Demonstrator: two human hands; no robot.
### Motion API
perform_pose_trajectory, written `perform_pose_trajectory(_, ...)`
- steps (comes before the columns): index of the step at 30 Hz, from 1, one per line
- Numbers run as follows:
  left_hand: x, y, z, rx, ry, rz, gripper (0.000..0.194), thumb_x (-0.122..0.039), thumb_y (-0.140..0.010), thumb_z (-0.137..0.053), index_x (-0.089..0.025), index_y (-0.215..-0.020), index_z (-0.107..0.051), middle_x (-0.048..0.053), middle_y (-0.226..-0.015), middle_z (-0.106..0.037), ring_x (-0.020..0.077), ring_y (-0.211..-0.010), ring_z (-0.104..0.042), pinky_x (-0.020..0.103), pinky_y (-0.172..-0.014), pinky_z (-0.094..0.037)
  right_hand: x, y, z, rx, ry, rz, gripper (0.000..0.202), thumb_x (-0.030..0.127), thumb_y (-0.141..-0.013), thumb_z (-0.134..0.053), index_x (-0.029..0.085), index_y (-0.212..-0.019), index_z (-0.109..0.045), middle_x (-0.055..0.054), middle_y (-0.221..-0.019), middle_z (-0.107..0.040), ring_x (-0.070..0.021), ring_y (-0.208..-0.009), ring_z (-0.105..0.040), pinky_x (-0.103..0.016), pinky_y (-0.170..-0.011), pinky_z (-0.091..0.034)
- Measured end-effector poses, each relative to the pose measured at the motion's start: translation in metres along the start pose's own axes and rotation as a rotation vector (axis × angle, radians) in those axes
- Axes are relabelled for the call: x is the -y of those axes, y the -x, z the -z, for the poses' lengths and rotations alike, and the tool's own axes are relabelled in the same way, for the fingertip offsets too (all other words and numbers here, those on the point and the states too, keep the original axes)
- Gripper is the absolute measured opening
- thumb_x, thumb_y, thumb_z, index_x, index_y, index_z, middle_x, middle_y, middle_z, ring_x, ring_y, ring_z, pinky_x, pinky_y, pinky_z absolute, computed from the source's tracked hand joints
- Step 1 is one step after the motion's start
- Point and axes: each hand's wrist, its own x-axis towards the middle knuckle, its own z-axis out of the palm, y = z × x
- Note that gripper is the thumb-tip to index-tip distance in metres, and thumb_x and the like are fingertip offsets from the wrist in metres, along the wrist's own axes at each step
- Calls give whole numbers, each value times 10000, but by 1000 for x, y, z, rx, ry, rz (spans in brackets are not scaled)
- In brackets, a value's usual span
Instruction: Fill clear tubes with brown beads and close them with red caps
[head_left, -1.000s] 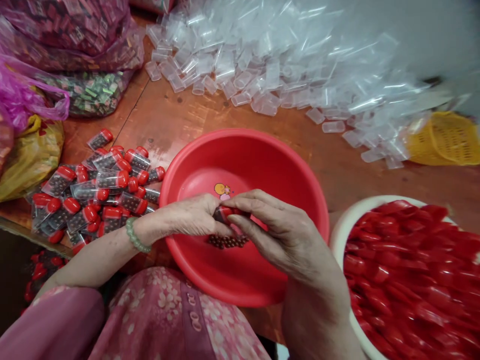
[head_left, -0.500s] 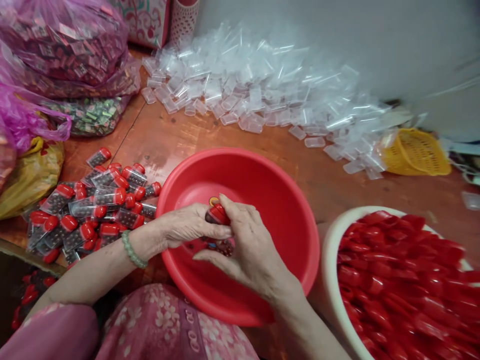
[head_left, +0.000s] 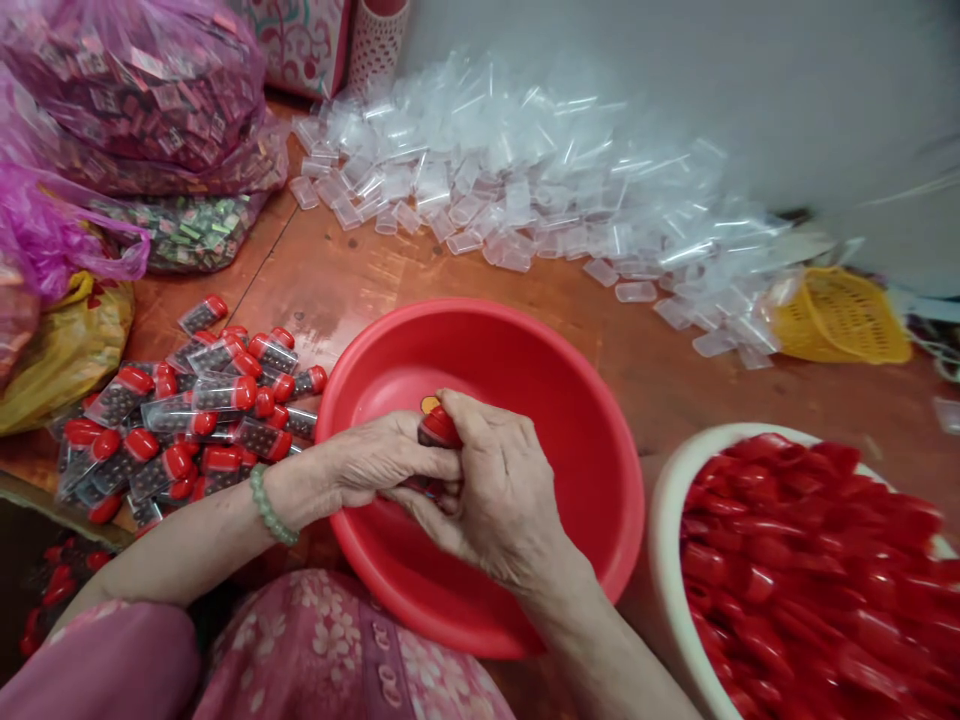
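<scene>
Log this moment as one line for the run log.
left hand: grips red-capped vial | right hand: fingers on cap | over red basin | filled vials at left

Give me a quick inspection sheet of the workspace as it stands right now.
Surface: orange-brown table, glossy.
Job's things: red-capped tube held over red basin; capped tubes pile; empty clear tubes; white bowl of red caps.
Clutter: pink bags, yellow bag, yellow basket.
Grips: left hand and right hand both shut on the tube.
Cables: nothing seen.
Surroundings: grey wall.
</scene>
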Motion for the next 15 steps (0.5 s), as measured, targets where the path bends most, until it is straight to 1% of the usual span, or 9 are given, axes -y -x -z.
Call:
perform_pose_trajectory(2, -2, 0, -1, 1, -22, 2, 125, -167, -563, -736, -113, -606, -632, 7, -581, -624, 97, -560, -584, 202, -572, -465, 0, -1, 0, -19, -1, 16, 703, 419, -813, -619, 80, -1376, -368, -202, -1042, -655, -313, -956, -633, -428, -773, -491)
perform_pose_trajectory(5, -3, 0, -2, 21, -68, 19, 39, -141, -538, -669, -113, -556, -648, 13, -574, -635, 96, -575, -586, 195, -590, -473, -2, -1, 0, -48, 2, 78, 654, 394, -793, -625, 81, -1330, -420, -186, -982, -671, -289, -867, -650, -420, -753, -490)
perform_pose_trajectory(10, 2, -3, 2, 55, -47, 66, 60, -127, -520, -634, -99, -556, -673, 32, -571, -645, 95, -554, -595, 186, -579, -478, -5, -2, 1, -83, -21, 109, 628, 375, -772, -627, 150, -1327, -436, -120, -927, -689, -254, -809, -658, -423, -796, -502)
perform_pose_trajectory(13, 3, -2, 4, 78, 51, 59, 110, -162, -598, -599, -95, -613, -685, 56, -615, -668, 120, -583, -630, 213, -620, -507, -7, -1, 1, -82, -39, 120, 624, 371, -756, -632, 139, -1307, -451, -128, -919, -689, -262, -816, -659, -432, -805, -505)
perform_pose_trajectory(15, 2, 0, 4, 71, 112, 40, 212, -274, -736, -581, -102, -685, -695, 69, -649, -677, 140, -595, -638, 247, -637, -519, -9, 0, 0, -40, -50, 123, 640, 372, -770, -625, 121, -1327, -437, -155, -965, -686, -281, -861, -659, -440, -804, -507)
